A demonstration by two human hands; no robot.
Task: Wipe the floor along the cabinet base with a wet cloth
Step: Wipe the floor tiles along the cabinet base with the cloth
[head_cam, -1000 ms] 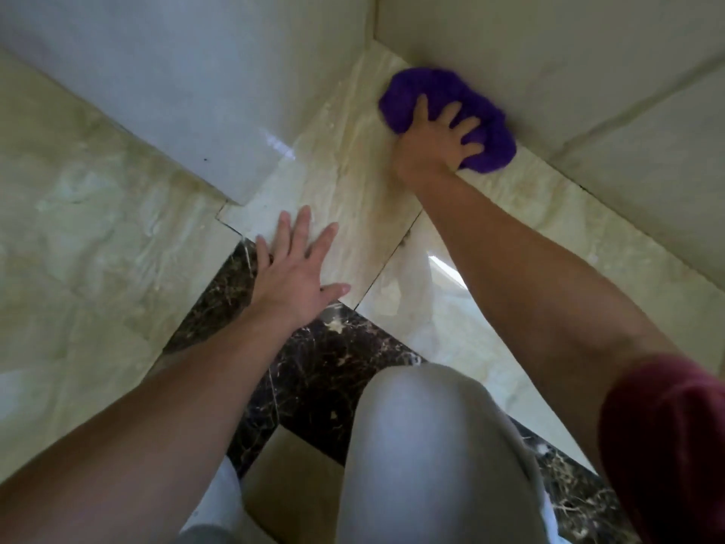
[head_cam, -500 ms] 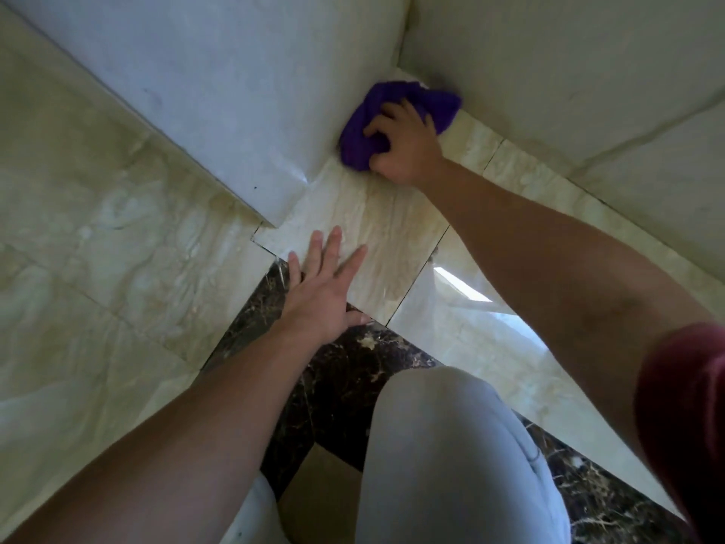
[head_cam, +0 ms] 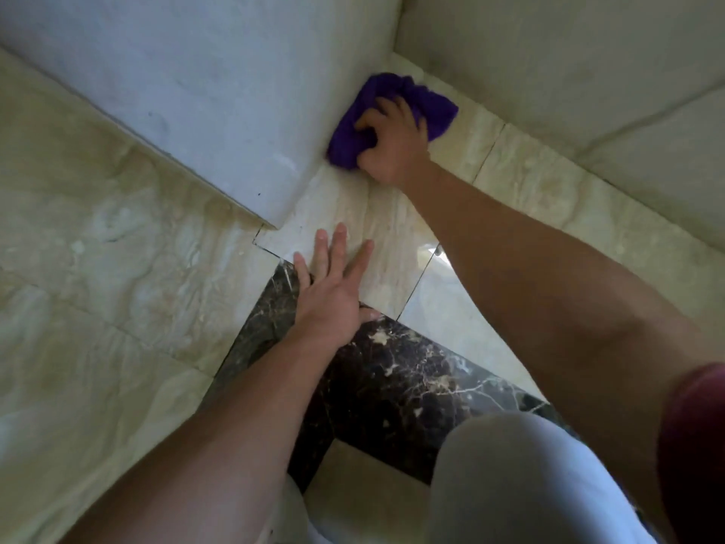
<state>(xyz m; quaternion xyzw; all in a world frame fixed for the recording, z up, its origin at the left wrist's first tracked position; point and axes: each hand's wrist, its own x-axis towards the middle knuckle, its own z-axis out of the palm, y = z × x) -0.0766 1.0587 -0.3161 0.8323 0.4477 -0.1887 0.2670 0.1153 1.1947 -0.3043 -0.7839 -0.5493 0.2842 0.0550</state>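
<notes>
The right hand [head_cam: 394, 145] clutched the purple cloth [head_cam: 396, 115], fingers curled into it, on the floor [head_cam: 521, 178] against the cabinet base [head_cam: 251, 123]. The left hand [head_cam: 331, 290] lay flat on the tiles, fingers spread wide, holding nothing.

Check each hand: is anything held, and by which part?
The right hand grips the purple cloth, fingers bunched into its near middle, pressing it to the floor. The left hand holds nothing; it lies flat on the tiles.

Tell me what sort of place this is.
Probably a home's tiled floor, in a corner: glossy beige tiles, a dark marble inlay, and a white cabinet base that the purple cloth wipes along.
</notes>
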